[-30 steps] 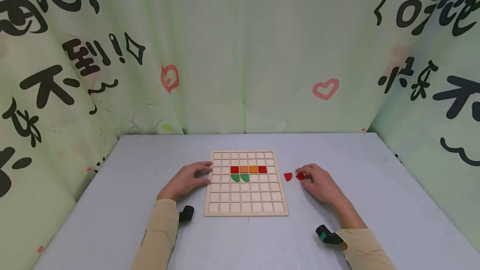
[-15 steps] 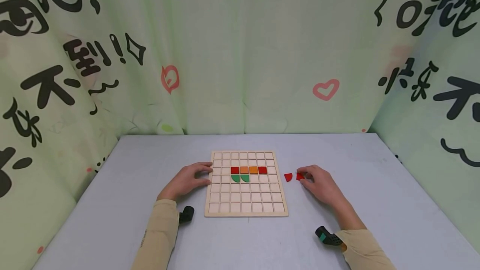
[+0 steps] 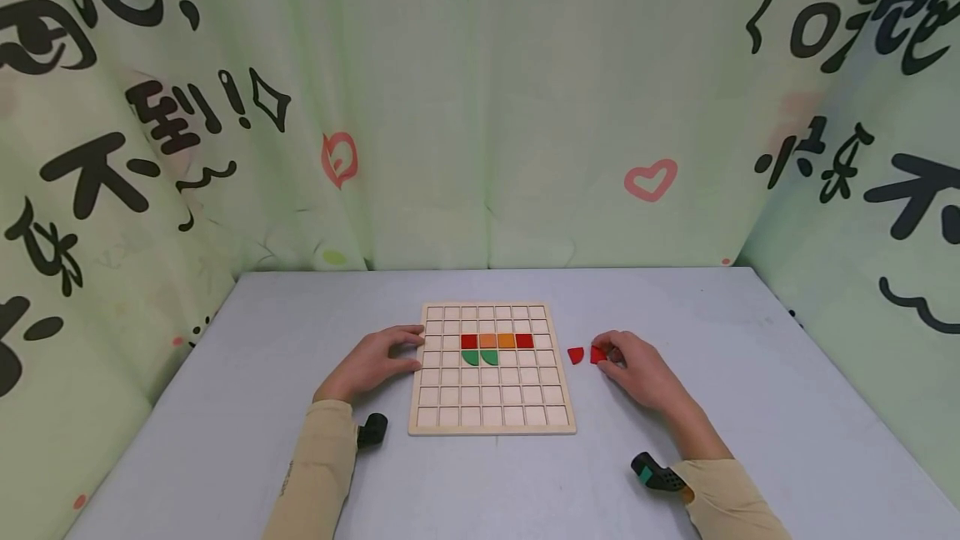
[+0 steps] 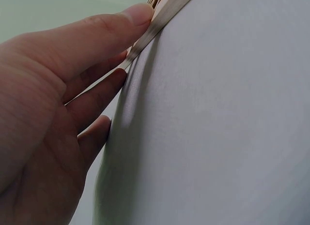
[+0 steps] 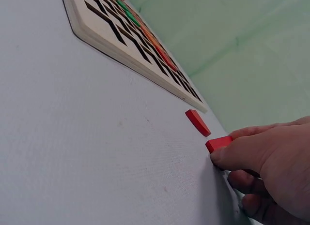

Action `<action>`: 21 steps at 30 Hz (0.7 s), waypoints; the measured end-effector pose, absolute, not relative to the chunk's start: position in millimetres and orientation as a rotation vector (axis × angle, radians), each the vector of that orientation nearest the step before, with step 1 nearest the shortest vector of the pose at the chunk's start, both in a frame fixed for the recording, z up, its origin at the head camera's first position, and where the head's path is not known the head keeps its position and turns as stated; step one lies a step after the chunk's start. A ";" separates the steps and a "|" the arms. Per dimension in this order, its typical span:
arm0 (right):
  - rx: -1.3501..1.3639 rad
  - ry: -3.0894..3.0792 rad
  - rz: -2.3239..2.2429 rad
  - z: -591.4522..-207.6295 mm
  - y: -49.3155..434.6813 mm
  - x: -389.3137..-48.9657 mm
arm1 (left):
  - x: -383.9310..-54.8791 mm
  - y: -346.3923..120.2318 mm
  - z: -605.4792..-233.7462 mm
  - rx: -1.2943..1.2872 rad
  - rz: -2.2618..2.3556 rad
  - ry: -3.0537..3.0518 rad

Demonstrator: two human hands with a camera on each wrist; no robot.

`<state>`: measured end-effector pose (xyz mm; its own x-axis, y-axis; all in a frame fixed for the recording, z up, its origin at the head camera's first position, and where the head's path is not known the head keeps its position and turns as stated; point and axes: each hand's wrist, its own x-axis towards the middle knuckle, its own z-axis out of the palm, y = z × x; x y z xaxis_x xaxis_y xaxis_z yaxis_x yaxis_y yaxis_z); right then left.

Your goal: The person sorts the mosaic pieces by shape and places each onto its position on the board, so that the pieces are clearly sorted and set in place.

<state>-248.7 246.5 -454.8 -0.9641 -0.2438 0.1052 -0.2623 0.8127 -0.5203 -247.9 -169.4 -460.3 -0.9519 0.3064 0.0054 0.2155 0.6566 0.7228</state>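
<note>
A wooden grid board [image 3: 491, 430] lies flat on the table. One row holds red [image 3: 468, 342] and orange squares [image 3: 488, 341], with two green quarter-round pieces [image 3: 470, 357] in the row nearer me. My left hand [image 3: 372, 363] touches the board's left edge with thumb and fingertips; in the left wrist view the thumb [image 4: 138, 14] lies against the wooden rim. Right of the board, my right hand [image 3: 637, 367] pinches a red block [image 5: 218, 143] between thumb and fingers, low at the table. Part of that block is hidden by the fingers.
Between the board and my right hand lies a loose red piece [image 3: 576, 355] with a rounded side. The white table [image 3: 495, 490] is backed by a pale green printed curtain [image 3: 420, 107], which also hangs at both sides.
The red block in my right hand has turned slightly and shows more of its face. My left hand and the board have stayed in place.
</note>
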 end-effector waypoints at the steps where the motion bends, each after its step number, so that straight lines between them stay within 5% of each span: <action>1: 0.414 -2.950 0.864 -454.9 246.4 -248.9 | -247.8 -169.5 -460.2 0.431 1.179 2.750; 21: 0.520 -2.954 0.812 -453.3 246.3 -245.7 | -246.5 -168.6 -458.8 0.429 1.177 2.747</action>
<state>-245.7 246.3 -453.3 -0.9435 -0.3090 0.1199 -0.3268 0.8075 -0.4911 -246.5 -168.6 -458.8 -0.9523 0.3052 -0.0004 0.2103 0.6569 0.7241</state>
